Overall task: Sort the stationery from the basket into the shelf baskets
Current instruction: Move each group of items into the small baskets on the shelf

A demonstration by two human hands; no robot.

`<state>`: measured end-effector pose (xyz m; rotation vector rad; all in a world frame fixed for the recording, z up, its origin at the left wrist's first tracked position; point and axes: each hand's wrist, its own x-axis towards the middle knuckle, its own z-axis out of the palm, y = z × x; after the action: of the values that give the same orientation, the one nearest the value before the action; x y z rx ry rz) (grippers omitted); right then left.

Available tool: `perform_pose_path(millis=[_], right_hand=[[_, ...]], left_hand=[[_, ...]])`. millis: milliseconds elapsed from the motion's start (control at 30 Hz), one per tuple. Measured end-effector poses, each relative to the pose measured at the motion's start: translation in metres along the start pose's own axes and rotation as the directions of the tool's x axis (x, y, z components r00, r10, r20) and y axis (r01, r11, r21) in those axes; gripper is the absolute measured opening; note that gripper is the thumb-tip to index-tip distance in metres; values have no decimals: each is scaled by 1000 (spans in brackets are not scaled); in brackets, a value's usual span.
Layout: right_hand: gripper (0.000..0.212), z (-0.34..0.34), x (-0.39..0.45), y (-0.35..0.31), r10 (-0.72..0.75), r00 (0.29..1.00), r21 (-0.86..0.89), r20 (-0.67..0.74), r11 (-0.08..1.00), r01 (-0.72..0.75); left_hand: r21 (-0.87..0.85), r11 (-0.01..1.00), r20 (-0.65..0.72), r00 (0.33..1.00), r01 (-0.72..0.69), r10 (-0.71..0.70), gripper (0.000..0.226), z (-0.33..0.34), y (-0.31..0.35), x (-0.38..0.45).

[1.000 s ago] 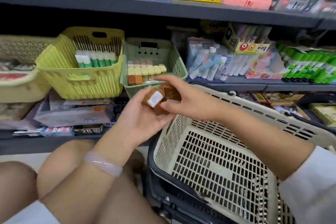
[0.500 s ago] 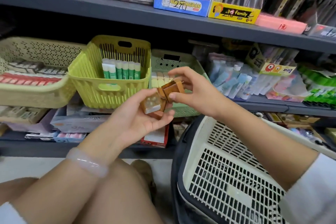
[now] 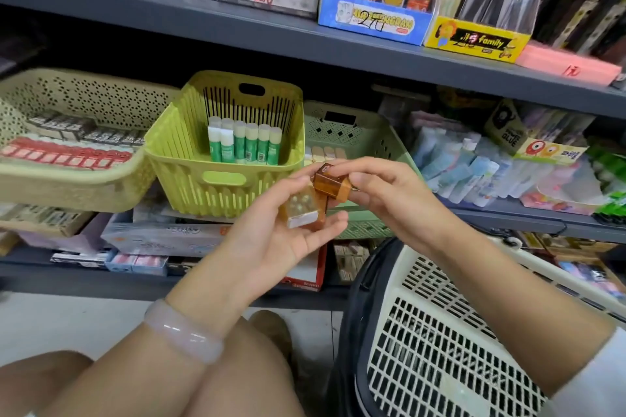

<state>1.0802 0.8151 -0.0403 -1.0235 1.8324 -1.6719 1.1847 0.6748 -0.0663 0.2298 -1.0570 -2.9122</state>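
The left hand (image 3: 271,240) lies palm-up, its fingers cupping one amber box (image 3: 305,211). The right hand (image 3: 389,200) pinches a second amber box (image 3: 331,183) just above it. Both hover before the shelf (image 3: 338,41), partly hiding the green basket (image 3: 366,139). Beside it, the yellow basket (image 3: 189,176) holds six glue sticks (image 3: 244,143).

1 head-worn wide-angle view looks forward and down from a low position close to the gray shelf (image 3: 338,44), facing it nearly square, with straight lines bowing toward the frame edges. The left hand (image 3: 271,240) and right hand (image 3: 389,193) sit near the lens at centre, the yellow-green basket (image 3: 189,176) just behind them, and the cream basket (image 3: 440,332) fills the lower right corner, cut off by the frame.
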Motion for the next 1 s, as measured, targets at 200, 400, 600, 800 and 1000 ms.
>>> perform_pose_path(millis=[200, 400, 600, 800, 1000], right_hand=[[43, -2, 0, 4, 113, 993, 46, -43, 993, -111], [26, -13, 5, -2, 176, 969, 100, -175, 982, -161], [27, -36, 47, -1, 220, 920, -591, -323, 713, -378], [34, -18, 78, 20, 461, 841, -833, -283, 316, -454], [21, -13, 86, 32, 450, 857, -799, -252, 403, -447]], left_hand=[[92, 995, 12, 999, -48, 47, 35, 5, -6, 0], [172, 982, 24, 997, -82, 79, 39, 9, -7, -1], [206, 975, -82, 992, -78, 97, 38, 6, -7, -3], [196, 980, -152, 987, -24, 54, 19, 1, -7, -3], [153, 988, -184, 983, 18, 10, 17, -2, -5, 0]])
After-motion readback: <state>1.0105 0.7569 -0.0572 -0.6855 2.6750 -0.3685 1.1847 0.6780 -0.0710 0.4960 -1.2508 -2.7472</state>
